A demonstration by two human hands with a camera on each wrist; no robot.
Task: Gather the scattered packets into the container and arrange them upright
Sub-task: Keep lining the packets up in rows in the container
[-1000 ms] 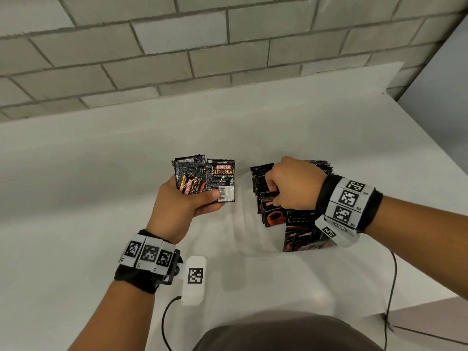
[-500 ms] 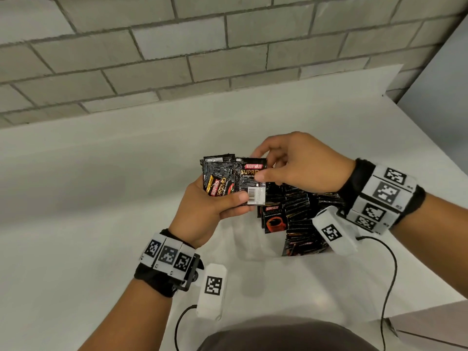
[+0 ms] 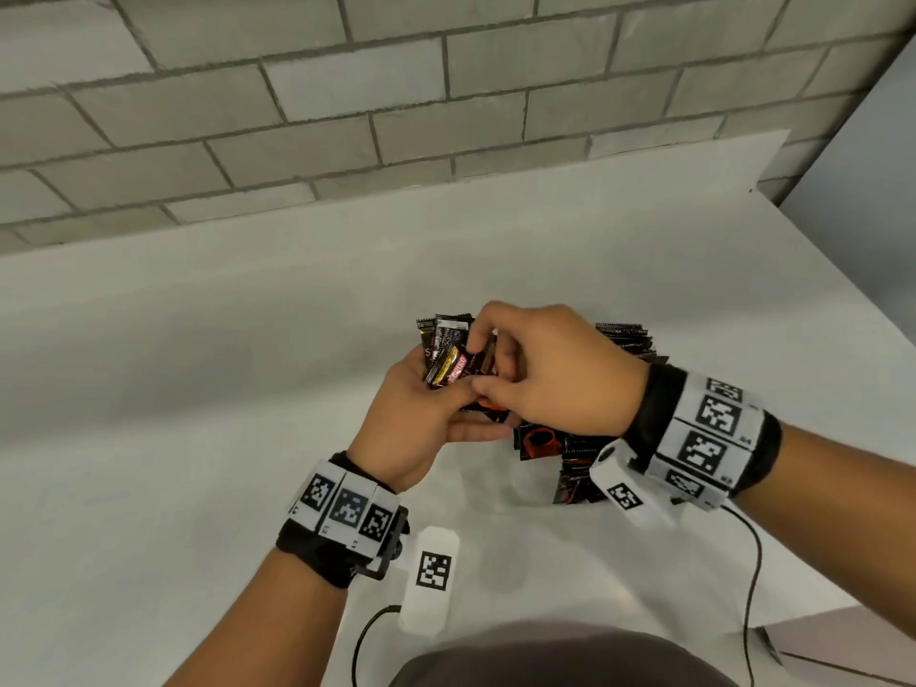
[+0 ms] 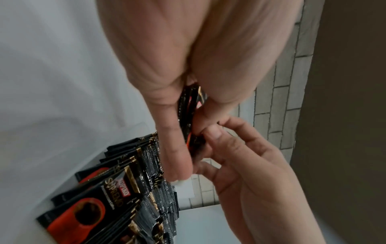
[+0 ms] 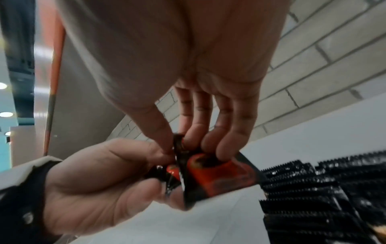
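- The left hand [image 3: 421,419] is raised above the white table [image 3: 198,389], palm turned up and toward the person, wrist bent back.
- Its fingers and thumb curl round a small stack of black packets [image 3: 448,352], which fan out above the hand, top edges toward the wall [image 3: 347,116].
- In the left wrist view the stack [image 4: 188,109] sits edge-on between thumb and fingers, clamped tight.
- The right hand [image 3: 550,369] comes in from the right, back of the hand up, knuckles arched over the stack.
- Its thumb and fingertips [image 5: 224,147] pinch the front packet [image 5: 217,171], the one with an orange cup printed on it, while the left hand also holds that packet's near edge.
- The two hands touch at the thumbs.
- Just right of and below the hands stands the clear container [image 3: 500,488], its walls hard to make out.
- A row of packets [image 3: 585,458] stands upright in it, packed face to face; the right wrist hides part of the row.
- In the right wrist view the row's serrated top edges [image 5: 313,173] line up beside the pinched packet.
- Both wrists wear bands with black-and-white markers [image 3: 704,438], and a cable [image 3: 751,562] trails from the right one.
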